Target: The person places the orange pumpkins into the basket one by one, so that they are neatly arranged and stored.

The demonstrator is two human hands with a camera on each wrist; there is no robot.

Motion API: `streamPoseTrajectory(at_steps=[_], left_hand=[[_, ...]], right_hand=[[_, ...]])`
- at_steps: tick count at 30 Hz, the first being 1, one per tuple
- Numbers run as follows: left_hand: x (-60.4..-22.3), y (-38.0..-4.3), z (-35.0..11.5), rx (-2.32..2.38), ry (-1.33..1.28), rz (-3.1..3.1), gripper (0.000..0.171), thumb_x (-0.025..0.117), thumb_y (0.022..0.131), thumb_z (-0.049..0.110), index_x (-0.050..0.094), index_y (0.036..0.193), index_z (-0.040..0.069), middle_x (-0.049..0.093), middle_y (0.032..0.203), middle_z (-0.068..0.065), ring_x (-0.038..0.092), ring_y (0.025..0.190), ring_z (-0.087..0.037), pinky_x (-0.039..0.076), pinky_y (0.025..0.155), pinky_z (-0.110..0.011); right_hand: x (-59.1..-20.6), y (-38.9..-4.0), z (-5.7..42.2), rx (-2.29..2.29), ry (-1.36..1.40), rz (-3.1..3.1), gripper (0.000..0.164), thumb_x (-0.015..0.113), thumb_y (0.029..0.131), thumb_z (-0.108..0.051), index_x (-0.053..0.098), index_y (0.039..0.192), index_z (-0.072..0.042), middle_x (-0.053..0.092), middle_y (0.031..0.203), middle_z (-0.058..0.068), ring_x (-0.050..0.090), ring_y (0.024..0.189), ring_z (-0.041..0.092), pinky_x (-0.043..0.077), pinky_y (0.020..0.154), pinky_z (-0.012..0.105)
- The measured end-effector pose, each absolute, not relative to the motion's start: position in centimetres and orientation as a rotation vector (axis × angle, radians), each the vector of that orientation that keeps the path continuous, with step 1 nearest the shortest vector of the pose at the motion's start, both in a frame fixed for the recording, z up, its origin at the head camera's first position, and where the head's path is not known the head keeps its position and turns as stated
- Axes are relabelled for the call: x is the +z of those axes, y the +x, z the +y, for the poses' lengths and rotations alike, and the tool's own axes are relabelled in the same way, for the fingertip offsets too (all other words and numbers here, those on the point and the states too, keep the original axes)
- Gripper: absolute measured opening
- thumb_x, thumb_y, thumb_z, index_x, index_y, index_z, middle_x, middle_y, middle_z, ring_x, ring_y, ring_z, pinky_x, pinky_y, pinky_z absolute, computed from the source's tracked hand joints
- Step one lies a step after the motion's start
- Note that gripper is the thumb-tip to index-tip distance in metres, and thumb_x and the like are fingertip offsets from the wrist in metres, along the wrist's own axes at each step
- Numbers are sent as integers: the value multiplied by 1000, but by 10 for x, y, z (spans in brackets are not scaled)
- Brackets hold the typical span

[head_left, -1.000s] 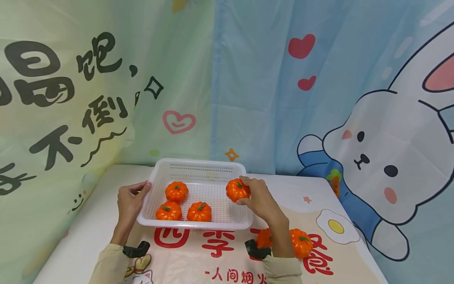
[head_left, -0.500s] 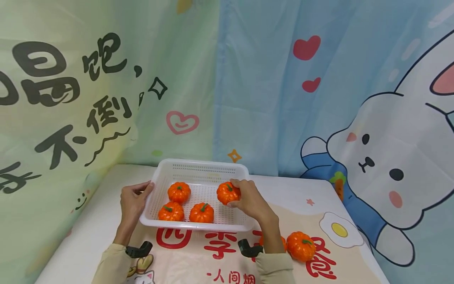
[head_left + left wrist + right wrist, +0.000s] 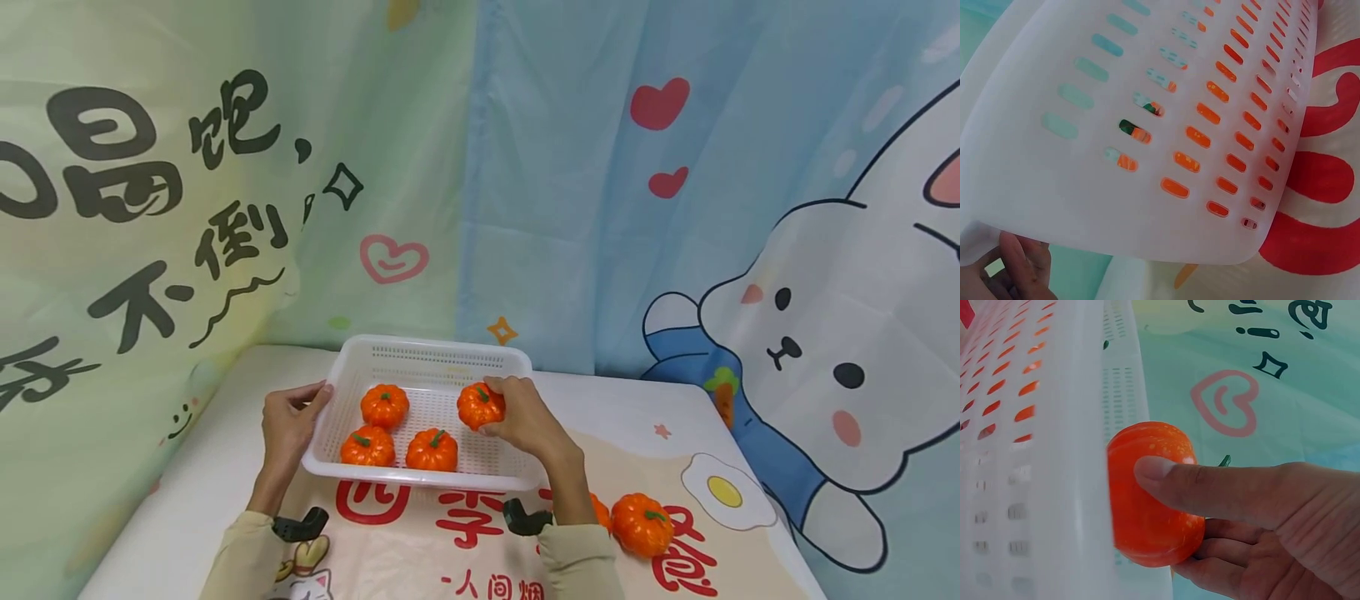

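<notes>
A white perforated plastic basket (image 3: 427,481) has its left rim pinched by my left hand (image 3: 291,421); in the left wrist view the fingers (image 3: 1022,265) curl at the rim's corner. My right hand (image 3: 528,417) grips an orange toy pumpkin (image 3: 477,407) with a green stem, above the right part of the basket. The right wrist view has the thumb pressed on this pumpkin (image 3: 1150,512), beside the basket wall (image 3: 1072,487). Inside the basket sit three similar pumpkins: one at the back (image 3: 385,407), one at front left (image 3: 367,447) and one at front middle (image 3: 432,451).
On the table to the right lies another pumpkin (image 3: 642,525); one more pumpkin (image 3: 601,512) is mostly hidden behind my right wrist. A printed mat (image 3: 420,558) with red characters covers the table's middle. A cartoon curtain (image 3: 540,208) hangs behind the table.
My right hand has carried its pumpkin left, from near the basket's right rim to further over the inside, then nearly stopped. The left hand keeps its hold. The head view has turned slightly left.
</notes>
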State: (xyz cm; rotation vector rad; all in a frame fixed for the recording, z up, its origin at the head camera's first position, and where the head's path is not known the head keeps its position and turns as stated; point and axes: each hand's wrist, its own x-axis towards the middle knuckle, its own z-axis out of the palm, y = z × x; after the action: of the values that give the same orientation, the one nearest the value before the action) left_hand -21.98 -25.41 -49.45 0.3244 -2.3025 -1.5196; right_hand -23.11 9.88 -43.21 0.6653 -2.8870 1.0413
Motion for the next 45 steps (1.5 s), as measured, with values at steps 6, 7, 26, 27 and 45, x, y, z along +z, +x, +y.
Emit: streamPoseTrajectory(at_steps=[6,7,26,27,45], left_hand=[[-494,-219,-254,-1524,326,-2308,37,74,106,27,78,130,-1,79,113,-32,67,70,-13,55,58,-18],[-495,-219,-253,-1526,328,-2307,37,74,106,27,78,130,-1,79,114,-32,67,70,-14,55,59,-18],[-496,-224,-256,-1475,332,-2308,33,77,103,25,81,123,-1,81,102,-28,61,64,-6,50,55,-20],[-496,-223,-256,-1475,329,-2310,33,77,103,25,81,123,-1,81,103,-28,61,64,-7,51,55,-20],[-496,-221,-256,-1472,319,-2323,35,75,105,26,80,127,-1,80,108,-29,61,71,-14,51,57,-20]], right_hand=[[-429,-237,94,1018,689,-2888,66,95,81,-3,69,142,4,77,128,16,71,113,29,62,106,49],[-428,-237,92,1017,680,-2899,67,94,82,-3,68,143,4,76,129,16,70,115,29,61,107,49],[-425,-257,72,928,824,-2889,56,97,78,-4,76,129,3,79,114,13,68,101,26,63,98,47],[-425,-257,72,929,814,-2895,57,97,78,-4,75,130,3,79,115,14,67,103,27,62,99,48],[-422,-267,65,883,872,-2904,58,97,78,-5,75,131,4,80,115,15,69,101,26,63,100,47]])
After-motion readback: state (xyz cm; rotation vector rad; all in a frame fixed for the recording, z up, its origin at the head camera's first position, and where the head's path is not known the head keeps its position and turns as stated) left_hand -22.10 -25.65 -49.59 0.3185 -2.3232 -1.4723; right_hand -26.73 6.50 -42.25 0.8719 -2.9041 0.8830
